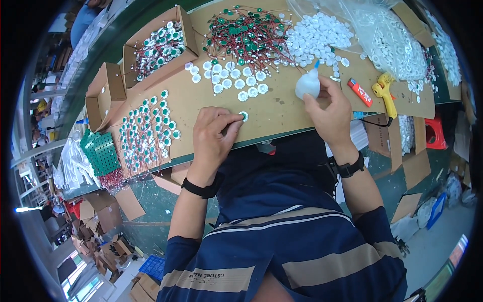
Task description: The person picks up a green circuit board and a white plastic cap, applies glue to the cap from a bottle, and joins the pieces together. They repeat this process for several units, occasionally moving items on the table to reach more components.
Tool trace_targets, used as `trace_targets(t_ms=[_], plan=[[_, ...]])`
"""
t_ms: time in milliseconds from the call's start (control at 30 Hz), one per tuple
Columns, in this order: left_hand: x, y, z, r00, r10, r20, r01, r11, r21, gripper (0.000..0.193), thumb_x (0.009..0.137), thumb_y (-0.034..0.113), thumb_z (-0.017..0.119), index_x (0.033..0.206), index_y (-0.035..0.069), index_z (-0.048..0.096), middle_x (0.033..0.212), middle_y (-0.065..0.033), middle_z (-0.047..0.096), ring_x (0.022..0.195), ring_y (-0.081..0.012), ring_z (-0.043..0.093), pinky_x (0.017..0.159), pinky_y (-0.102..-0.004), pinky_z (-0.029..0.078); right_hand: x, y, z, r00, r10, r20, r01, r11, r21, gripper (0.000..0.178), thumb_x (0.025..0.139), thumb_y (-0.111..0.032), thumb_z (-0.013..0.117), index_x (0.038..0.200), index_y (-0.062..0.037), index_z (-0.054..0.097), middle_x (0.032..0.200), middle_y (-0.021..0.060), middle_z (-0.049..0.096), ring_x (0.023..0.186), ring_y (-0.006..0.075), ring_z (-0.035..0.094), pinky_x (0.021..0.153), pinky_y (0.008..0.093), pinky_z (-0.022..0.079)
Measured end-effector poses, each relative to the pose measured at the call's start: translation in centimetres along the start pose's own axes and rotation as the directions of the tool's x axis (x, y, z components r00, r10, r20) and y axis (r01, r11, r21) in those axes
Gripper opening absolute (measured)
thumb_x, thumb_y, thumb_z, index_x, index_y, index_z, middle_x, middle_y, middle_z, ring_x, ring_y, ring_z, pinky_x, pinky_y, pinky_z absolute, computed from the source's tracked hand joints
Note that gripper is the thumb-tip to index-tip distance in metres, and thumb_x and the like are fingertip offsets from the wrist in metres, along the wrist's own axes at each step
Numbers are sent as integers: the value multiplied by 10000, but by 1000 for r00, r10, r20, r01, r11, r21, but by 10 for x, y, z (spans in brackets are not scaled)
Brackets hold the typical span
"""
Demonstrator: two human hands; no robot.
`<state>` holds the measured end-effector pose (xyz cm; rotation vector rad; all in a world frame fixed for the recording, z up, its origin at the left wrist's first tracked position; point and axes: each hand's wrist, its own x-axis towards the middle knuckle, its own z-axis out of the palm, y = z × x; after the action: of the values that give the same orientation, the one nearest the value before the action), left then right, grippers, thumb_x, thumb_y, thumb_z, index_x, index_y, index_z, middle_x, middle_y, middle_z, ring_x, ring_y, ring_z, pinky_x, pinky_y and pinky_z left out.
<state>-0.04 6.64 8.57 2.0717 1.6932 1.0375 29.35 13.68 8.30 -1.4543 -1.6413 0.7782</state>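
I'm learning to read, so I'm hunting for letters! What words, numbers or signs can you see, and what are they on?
I won't copy any words out, but here's where to look:
Shirt: dark letters on the tan band, lower left in the picture.
Flat red packet beside the yellow glue gun: white marks, too blurred to read surely.
Any other marks are too small or blurred to read.

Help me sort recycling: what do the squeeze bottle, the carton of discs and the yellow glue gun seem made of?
Squeeze bottle: probably soft plastic, given its milky, seemingly translucent body.
Carton: matte cardboard, judging by its brown folded walls.
Glue gun: likely hard plastic, its yellow shell smooth and evenly coloured.
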Motion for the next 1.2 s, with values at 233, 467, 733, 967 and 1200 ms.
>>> trace_targets(t_ms=[233,467,733,967,1200], plan=[[0,7,2,999,35,-31,-34,998,56,187,838,4,910,1001,82,860,974,-75,740,964,-307,693,843,-432,571,-3,-14,5,950,143,278,-306,614,727,411,1095,-93,717,1482,39,678,1260,113,783,1071,200,777,877,314,656],[-1,11,4,997,52,-48,-47,994,99,192,844,7,911,1010,83,849,974,-75,741,968,-309,697,858,-443,578,-2,-12,14,962,38,271,-227,666,711,393,1083,-94,749,1444,44,681,1210,101,777,951,128,720,804,286,614],[-1,11,2,997,71,-20,-68,990,125,203,847,-2,903,1023,79,841,981,-83,748,995,-318,707,880,-448,585,-1,-8,20,955,119,273,-279,675,683,329,1055,-88,786,1353,25,704,1062,54,755,814,82,657,707,259,541],[-1,6,1,996,89,-11,-88,992,85,233,845,-45,868,1039,80,835,993,-86,746,1008,-334,704,894,-456,584,1,-17,25,938,155,311,-297,822,486,290,1046,-82,783,1303,34,713,988,47,750,756,71,650,674,258,534],[-1,6,1,996,87,-15,-85,993,82,253,841,-55,859,1049,87,835,995,-84,744,1012,-332,703,897,-456,583,2,-14,30,951,100,292,-207,909,362,285,1032,-90,795,1274,47,730,975,49,766,749,64,662,663,254,536]])
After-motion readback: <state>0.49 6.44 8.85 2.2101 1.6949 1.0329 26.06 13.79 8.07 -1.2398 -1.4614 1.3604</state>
